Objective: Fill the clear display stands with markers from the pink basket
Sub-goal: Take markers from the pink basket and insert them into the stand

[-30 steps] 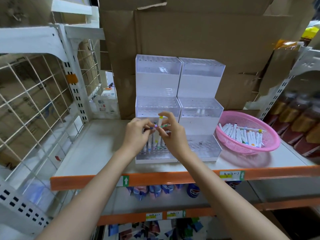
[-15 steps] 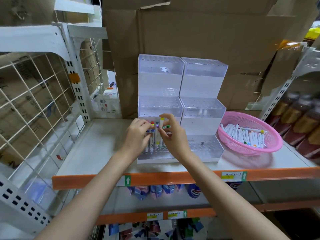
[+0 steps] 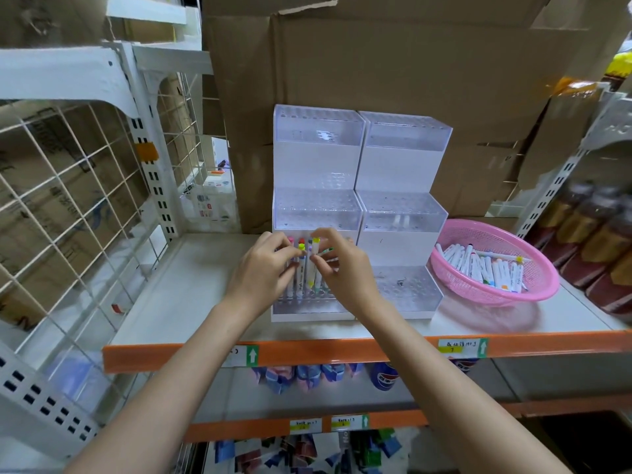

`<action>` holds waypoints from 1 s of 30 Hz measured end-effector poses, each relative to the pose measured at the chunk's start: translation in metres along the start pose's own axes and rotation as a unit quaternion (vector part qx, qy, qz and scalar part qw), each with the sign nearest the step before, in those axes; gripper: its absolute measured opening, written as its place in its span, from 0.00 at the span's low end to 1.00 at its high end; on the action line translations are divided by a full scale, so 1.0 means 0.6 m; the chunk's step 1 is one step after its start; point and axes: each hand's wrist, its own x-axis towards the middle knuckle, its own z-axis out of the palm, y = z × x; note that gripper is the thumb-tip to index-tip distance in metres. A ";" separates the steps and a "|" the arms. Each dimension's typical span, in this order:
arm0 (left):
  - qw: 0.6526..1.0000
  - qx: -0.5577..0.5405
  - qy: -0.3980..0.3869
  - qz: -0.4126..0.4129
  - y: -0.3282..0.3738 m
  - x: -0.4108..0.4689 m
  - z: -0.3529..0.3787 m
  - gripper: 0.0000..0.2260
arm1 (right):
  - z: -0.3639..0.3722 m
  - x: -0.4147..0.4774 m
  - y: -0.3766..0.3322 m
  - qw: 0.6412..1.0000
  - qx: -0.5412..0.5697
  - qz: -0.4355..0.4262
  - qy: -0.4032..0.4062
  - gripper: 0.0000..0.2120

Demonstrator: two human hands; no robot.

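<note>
Two hands loaded markers (image 3: 301, 278) into the left clear display stand (image 3: 316, 165).
Both the left hand (image 3: 265, 268) and right hand (image 3: 345, 271) pinched one upright; plumb alignment over a hole would seat it cleanly. To the right sat the pink basket (image 3: 543, 289).

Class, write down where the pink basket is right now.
In the head view, the pink basket sits on the right of the shelf, just right of the right-hand stand, with bottles further right.

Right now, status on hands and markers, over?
Left hand, right hand pinching markers in left stand's bottom tier. Basket holds more. Nothing in the way.
</note>
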 end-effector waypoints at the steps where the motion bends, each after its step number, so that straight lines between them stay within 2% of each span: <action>1: 1.000 0.000 -0.001 0.001 0.000 0.000 -0.001 0.08 | -0.001 0.002 0.002 1.000 -0.001 0.002 0.002 0.14; 10: 1.000 0.000 0.000 -0.010 0.001 -0.002 -0.001 0.08 | 0.002 0.004 -0.005 0.999 -0.028 -0.016 0.012 0.10; 14: 1.000 -0.001 -0.001 -0.010 0.002 -0.004 -0.003 0.11 | 0.012 -0.010 0.008 0.997 -0.061 -0.027 -0.026 0.12; 19: 1.000 0.004 -0.002 -0.010 0.005 -0.006 -0.005 0.12 | 0.014 -0.015 0.017 0.998 -0.056 -0.016 -0.011 0.08; 23: 1.000 0.007 0.000 -0.014 0.008 -0.006 -0.005 0.12 | 0.016 -0.013 0.015 0.995 -0.082 -0.026 -0.041 0.05; 30: 1.000 0.009 -0.001 -0.018 0.010 -0.011 -0.004 0.13 | 0.006 -0.009 0.005 0.992 -0.104 -0.004 -0.068 0.07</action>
